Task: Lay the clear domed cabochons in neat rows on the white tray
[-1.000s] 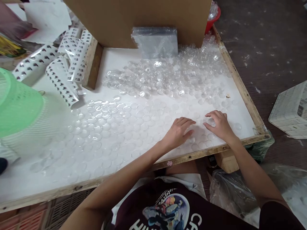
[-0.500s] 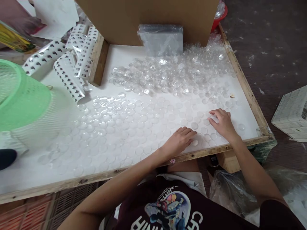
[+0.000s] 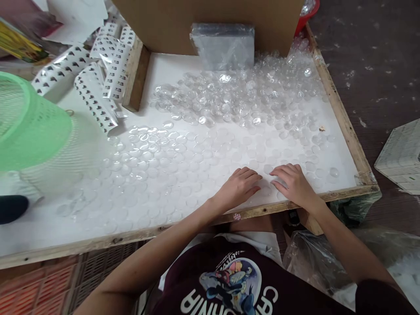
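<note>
Small clear plastic discs (image 3: 197, 157) lie spread in a loose single layer over the white tabletop (image 3: 173, 72). Behind them is a heaped pile of similar clear round pieces (image 3: 226, 94). My left hand (image 3: 239, 188) rests low over the discs near the front edge, fingers reaching right and thumb apart. Facing it, a small gap away, my right hand (image 3: 292, 186) has curved fingers and a separate thumb at the discs. One clear disc (image 3: 268, 169) lies just beyond the right fingertips. Discs under both palms are hidden.
Wooden strips (image 3: 341, 109) border the table. A brown cardboard panel (image 3: 157, 26) stands at the back, with a plastic-wrapped pack (image 3: 226, 48) against it. Printed sticker rolls (image 3: 114, 65), a wooden block (image 3: 137, 78) and a green mesh basket (image 3: 39, 127) are at left.
My right hand has moved left and toward the table's front edge, closer to my left hand. The left hand has shifted slightly. The camera view has also moved a little.
</note>
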`<action>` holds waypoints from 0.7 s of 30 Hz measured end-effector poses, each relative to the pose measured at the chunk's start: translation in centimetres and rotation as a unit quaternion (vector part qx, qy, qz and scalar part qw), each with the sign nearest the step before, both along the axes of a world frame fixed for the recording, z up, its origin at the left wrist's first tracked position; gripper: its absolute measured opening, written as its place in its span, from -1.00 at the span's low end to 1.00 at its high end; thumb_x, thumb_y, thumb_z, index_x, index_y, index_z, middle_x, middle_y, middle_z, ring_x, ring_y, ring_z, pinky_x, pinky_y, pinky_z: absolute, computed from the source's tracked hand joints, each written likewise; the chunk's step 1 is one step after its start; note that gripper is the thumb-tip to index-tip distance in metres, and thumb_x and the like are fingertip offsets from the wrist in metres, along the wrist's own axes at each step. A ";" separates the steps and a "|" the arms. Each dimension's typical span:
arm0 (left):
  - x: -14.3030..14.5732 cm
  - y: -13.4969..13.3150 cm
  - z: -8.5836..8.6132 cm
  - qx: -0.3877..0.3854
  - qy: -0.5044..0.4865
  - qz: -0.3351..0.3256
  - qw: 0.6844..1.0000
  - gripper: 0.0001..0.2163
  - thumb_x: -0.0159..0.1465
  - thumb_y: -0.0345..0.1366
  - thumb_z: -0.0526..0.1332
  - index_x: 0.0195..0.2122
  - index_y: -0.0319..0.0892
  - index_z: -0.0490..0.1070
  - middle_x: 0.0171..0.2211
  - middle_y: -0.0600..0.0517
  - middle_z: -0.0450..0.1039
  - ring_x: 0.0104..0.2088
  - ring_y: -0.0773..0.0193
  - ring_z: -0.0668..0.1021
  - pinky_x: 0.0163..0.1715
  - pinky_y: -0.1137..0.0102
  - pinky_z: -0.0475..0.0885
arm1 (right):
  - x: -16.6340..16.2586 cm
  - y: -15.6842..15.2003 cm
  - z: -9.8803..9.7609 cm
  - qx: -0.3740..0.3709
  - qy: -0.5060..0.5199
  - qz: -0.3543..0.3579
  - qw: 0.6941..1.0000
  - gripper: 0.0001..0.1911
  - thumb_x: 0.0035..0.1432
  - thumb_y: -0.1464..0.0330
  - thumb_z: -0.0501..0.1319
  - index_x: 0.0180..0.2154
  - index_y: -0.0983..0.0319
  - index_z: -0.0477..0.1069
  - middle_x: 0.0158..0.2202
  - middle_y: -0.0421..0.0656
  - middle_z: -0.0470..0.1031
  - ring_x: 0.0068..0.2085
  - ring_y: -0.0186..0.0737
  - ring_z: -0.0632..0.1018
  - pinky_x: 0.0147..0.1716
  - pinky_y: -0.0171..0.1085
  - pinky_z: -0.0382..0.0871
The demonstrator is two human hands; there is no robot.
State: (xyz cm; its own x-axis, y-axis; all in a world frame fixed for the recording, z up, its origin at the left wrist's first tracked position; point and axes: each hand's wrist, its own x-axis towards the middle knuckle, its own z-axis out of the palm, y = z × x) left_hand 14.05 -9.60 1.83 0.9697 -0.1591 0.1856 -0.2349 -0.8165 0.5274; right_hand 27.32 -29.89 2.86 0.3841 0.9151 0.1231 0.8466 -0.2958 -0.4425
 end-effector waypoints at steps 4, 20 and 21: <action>-0.3 -0.2 0.1 0.019 -0.004 0.017 1.000 -0.82 0.41 -0.35 0.22 0.00 -0.23 0.45 -0.10 -0.11 0.56 -0.05 0.07 0.54 -0.04 0.18 0.45 | 0.4 2.0 -0.5 -0.015 -0.042 -0.016 0.999 -0.76 0.36 0.33 0.17 0.03 0.20 0.42 0.00 0.00 0.55 -0.03 0.05 0.49 -0.08 -0.06 0.20; -1.8 -0.3 0.4 -0.118 0.003 0.158 0.980 -0.83 0.37 -0.30 0.22 -0.05 -0.18 0.50 -0.13 -0.11 0.58 -0.10 0.06 0.55 -0.08 0.15 0.44 | 0.7 3.7 -1.4 0.017 0.041 -0.069 0.997 -0.83 0.22 0.30 0.28 -0.15 0.19 0.44 -0.24 -0.06 0.49 -0.15 0.01 0.49 -0.07 -0.05 0.27; -1.7 -0.4 0.6 -0.167 0.015 0.188 0.968 -0.84 0.36 -0.29 0.23 -0.09 -0.18 0.52 -0.17 -0.09 0.59 -0.14 0.09 0.56 -0.12 0.18 0.44 | 0.6 3.6 -1.1 0.044 0.077 -0.076 0.993 -0.82 0.21 0.28 0.28 -0.16 0.18 0.43 -0.26 -0.09 0.48 -0.18 -0.03 0.50 -0.07 -0.05 0.28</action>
State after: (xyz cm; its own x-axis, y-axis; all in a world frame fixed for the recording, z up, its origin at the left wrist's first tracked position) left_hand 12.38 -9.98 2.42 0.9532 0.2693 0.1372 0.0645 -0.6249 0.7780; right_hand 27.93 -26.28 1.80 0.5383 0.8328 0.1292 0.7149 -0.3700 -0.5934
